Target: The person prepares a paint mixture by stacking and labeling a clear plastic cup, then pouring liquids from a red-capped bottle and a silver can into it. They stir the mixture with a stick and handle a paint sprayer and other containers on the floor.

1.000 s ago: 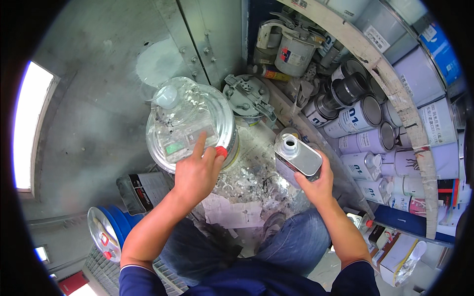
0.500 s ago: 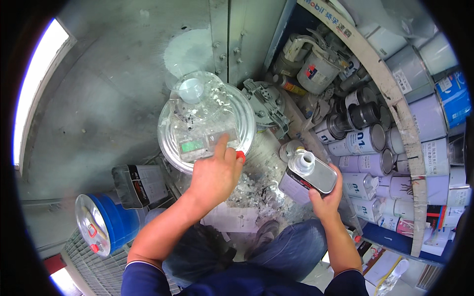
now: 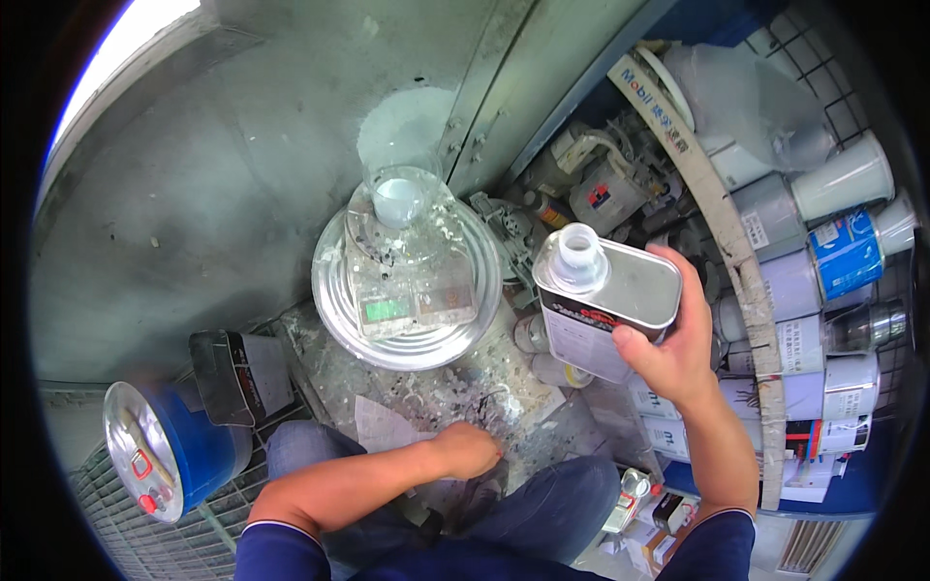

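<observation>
My right hand (image 3: 678, 339) grips a rectangular metal can (image 3: 630, 276) by its end, thumb on the front face. The can is raised at the right, its whitish spout uncapped. My left hand (image 3: 467, 451) is closed low between my knees; whatever its curled fingers hold is hidden. Beyond it, a paint-spattered digital scale (image 3: 417, 300) with a lit green display rests on a round silver lid (image 3: 334, 334). On the scale's round plate stands a clear plastic cup (image 3: 399, 198) with pale white liquid in it. Neither hand touches the scale.
Shelves on the right hold many paint cans (image 3: 799, 344) behind a curved, stained edge (image 3: 741, 257). A blue drum (image 3: 189, 441) and a dark rectangular can (image 3: 232, 373) stand at left. Paper (image 3: 383, 426) lies on the spattered floor.
My left hand has drawn back from the scale's buttons toward my knees; the red cap seen in it is now hidden. My right hand has lifted the can higher. The view has shifted.
</observation>
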Tool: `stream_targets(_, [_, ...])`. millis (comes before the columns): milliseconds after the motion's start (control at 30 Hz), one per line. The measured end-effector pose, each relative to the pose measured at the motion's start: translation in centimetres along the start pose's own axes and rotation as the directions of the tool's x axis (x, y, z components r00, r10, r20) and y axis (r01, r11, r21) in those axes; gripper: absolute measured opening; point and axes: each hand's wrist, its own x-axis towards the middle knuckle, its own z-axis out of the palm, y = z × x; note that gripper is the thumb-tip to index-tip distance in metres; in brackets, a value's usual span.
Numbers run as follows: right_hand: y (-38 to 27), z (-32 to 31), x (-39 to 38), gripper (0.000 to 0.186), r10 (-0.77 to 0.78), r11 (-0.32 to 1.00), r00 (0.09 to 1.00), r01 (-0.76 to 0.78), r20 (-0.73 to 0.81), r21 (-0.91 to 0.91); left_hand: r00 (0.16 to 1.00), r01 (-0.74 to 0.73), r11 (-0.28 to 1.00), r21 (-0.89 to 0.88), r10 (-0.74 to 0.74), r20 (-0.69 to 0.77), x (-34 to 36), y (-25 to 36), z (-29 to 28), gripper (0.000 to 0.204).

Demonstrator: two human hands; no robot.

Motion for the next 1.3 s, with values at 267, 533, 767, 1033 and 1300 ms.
stream_targets(267, [-4.2,1.1,8.3,0.077,0.02,0.997,0.987,-0.008,0.158,-0.077,0.996,0.034,0.997,0.074,-0.04,0.081,0.7,-1.7,-1.7,0.035])
stream_targets(533, [-6.0,3.3,12.3,0.073,0.009,0.973,0.961,0.055,0.275,-0.222,0.997,0.043,0.996,0.075,-0.047,0.061,0.5,-3.4,-1.3,0.034])
stream_targets(767, [-6.6,4.4,14.2,0.071,-0.026,0.951,0.947,0.122,0.319,-0.283,1.0,0.014,0.996,0.085,-0.016,0.025,0.1,-3.8,-1.4,0.033])
stream_targets(1033, [-7.5,5.0,15.5,0.067,0.017,0.943,0.932,0.105,0.361,-0.316,0.999,0.012,0.998,0.063,-0.014,0.033,-0.3,-3.7,-2.2,0.034])
stream_targets(1300, [-7.3,5.1,15.9,0.064,0.04,0.923,0.924,0.111,0.38,-0.368,0.999,0.02,0.998,0.061,-0.023,0.044,-0.5,-3.7,-2.4,0.034])
